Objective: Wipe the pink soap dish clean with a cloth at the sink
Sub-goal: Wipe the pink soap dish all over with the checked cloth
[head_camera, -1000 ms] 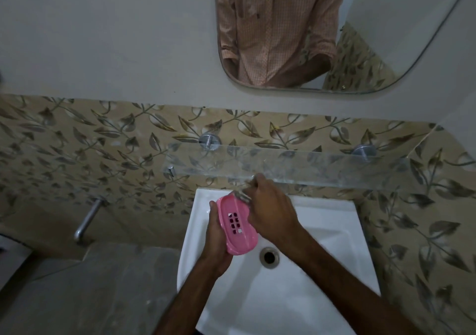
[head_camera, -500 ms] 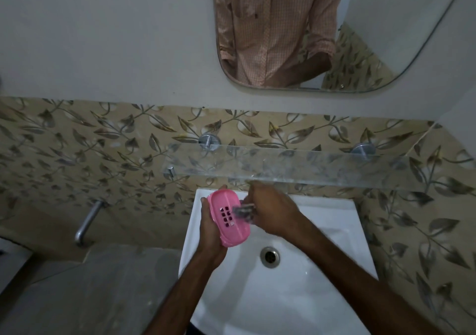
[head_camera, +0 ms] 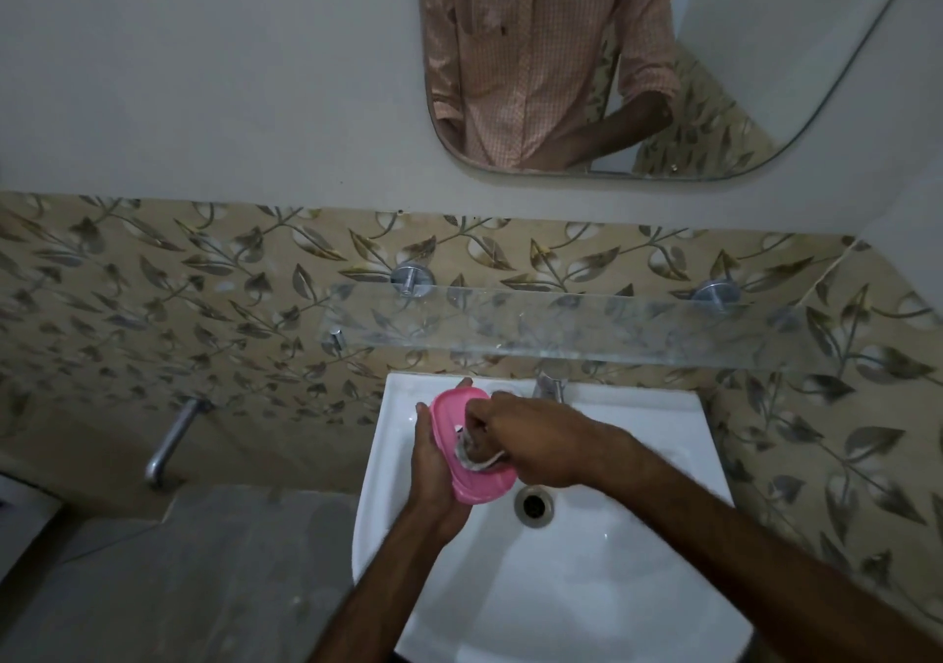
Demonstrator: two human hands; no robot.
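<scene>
The pink soap dish (head_camera: 449,420) is held over the left half of the white sink (head_camera: 587,560). My left hand (head_camera: 433,463) grips the dish from its left side and underneath, tilting its inside toward me. My right hand (head_camera: 530,440) holds a small grey cloth (head_camera: 472,456) bunched in its fingers and presses it into the middle of the dish. The cloth and my fingers hide the dish's drain holes.
A steel tap (head_camera: 551,387) stands at the sink's back edge, and the drain (head_camera: 533,504) lies just below the dish. A glass shelf (head_camera: 587,325) juts out above the sink. A wall spout (head_camera: 171,438) is to the left, a mirror (head_camera: 638,60) above.
The dish has shifted slightly down toward the drain. My right hand moved the cloth from the dish's upper right part down onto its centre, covering the holes.
</scene>
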